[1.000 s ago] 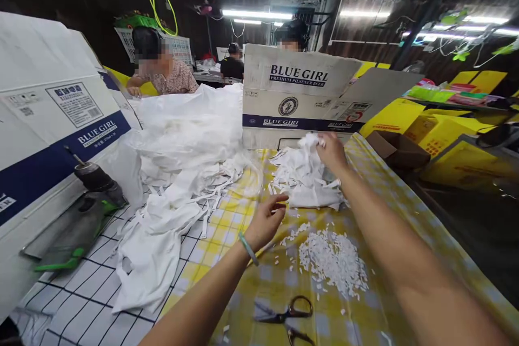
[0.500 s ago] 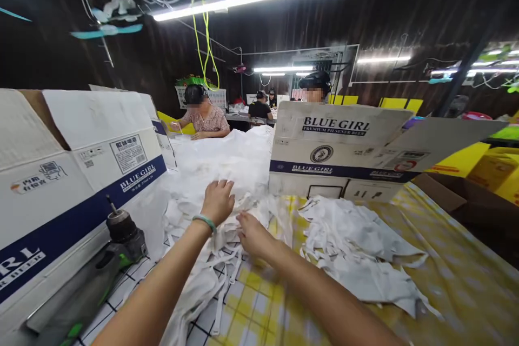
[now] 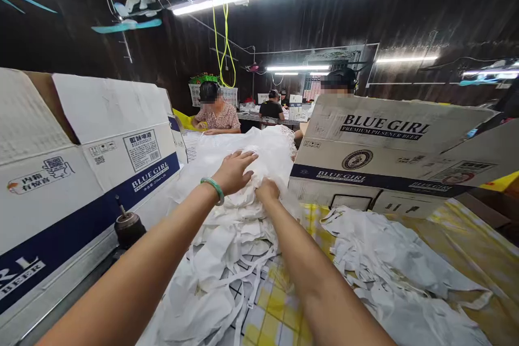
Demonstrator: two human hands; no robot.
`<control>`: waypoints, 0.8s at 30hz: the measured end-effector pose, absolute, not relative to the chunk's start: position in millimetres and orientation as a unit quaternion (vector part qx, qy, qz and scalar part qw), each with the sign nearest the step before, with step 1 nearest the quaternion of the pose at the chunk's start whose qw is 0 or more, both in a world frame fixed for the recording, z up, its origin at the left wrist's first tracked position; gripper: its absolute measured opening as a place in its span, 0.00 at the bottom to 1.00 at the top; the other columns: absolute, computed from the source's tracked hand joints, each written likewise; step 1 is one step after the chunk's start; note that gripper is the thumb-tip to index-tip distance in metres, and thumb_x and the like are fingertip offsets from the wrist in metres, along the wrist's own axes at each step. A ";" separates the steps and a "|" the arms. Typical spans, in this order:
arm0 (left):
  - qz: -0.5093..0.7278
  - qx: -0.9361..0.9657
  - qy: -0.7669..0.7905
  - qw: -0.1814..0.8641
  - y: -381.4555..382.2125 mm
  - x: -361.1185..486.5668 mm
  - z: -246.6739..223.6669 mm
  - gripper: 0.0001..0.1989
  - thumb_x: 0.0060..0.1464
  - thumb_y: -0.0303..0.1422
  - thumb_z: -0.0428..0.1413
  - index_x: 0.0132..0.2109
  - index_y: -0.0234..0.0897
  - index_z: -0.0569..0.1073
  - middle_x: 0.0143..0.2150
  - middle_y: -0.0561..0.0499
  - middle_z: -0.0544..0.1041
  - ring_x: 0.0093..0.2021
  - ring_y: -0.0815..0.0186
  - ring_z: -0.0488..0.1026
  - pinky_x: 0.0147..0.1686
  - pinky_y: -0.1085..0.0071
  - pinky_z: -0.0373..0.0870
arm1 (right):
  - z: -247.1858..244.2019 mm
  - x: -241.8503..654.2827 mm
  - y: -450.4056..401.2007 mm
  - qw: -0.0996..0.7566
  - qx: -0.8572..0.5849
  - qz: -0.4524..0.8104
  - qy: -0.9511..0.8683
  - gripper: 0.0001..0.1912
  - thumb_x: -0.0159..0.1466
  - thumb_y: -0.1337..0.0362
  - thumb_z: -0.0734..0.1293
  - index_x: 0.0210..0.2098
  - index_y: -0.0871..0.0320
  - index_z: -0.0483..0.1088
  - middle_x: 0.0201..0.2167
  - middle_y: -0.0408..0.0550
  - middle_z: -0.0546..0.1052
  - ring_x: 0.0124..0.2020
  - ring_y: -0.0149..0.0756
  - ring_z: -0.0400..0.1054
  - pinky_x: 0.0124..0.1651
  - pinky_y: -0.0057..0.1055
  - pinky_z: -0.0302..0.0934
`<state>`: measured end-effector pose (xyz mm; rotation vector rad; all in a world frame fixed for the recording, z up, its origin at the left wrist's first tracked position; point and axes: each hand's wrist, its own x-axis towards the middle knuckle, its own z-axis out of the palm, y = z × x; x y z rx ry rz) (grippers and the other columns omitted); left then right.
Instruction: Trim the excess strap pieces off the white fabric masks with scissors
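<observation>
My left hand [image 3: 237, 171], with a green bangle at the wrist, lies with fingers stretched over a heap of thin white fabric [image 3: 270, 146]. Just to its right, my right hand [image 3: 267, 191] has its fingers curled into the white material at the front of that heap. Its fingertips are partly hidden. Below both hands, crumpled white cloth pieces with narrow straps [image 3: 227, 270] spread towards me. Translucent plastic seems to surround part of the heap.
Printed cartons flank the heap, a left carton [image 3: 121, 146] and a right carton [image 3: 357, 146]. By the left one lies a power drill [image 3: 127, 230]. More white strapped pieces [image 3: 389, 248] rest on the yellow checked tablecloth [image 3: 279, 286]. Co-workers sit beyond, one in a patterned top [image 3: 222, 118].
Both hands have moved forward onto the heap. My left hand has flattened out, and my right hand has curled into the material. The camera view has shifted left.
</observation>
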<state>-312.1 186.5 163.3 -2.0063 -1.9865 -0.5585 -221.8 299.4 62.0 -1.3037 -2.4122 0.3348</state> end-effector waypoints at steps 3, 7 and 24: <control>-0.181 -0.695 -0.685 0.124 193.9 -322.2 167.3 0.28 0.59 0.32 0.50 0.66 0.36 0.64 0.70 0.43 0.63 0.70 0.51 0.58 0.68 0.48 0.52 | 64.0 -230.7 267.1 0.192 -0.361 0.047 -0.911 0.17 0.66 0.59 0.68 0.51 0.63 0.70 0.50 0.55 0.75 0.50 0.43 0.71 0.53 0.46 0.66; -0.176 -0.692 -0.690 0.115 202.7 -328.8 164.4 0.30 0.59 0.32 0.51 0.68 0.37 0.62 0.71 0.44 0.60 0.70 0.52 0.57 0.68 0.48 0.52 | 52.0 -234.8 205.3 0.197 -0.189 -0.029 -0.962 0.14 0.60 0.67 0.70 0.45 0.68 0.73 0.40 0.61 0.78 0.48 0.50 0.70 0.56 0.49 0.61; -0.066 -0.697 -0.705 0.113 163.7 -255.4 105.5 0.11 0.57 0.33 0.50 0.34 0.34 0.75 0.41 0.37 0.78 0.44 0.45 0.77 0.43 0.51 0.73 | 90.2 76.7 231.9 0.017 -0.367 0.150 -0.918 0.41 0.50 0.53 0.78 0.61 0.54 0.66 0.64 0.57 0.67 0.67 0.55 0.55 0.67 0.51 0.49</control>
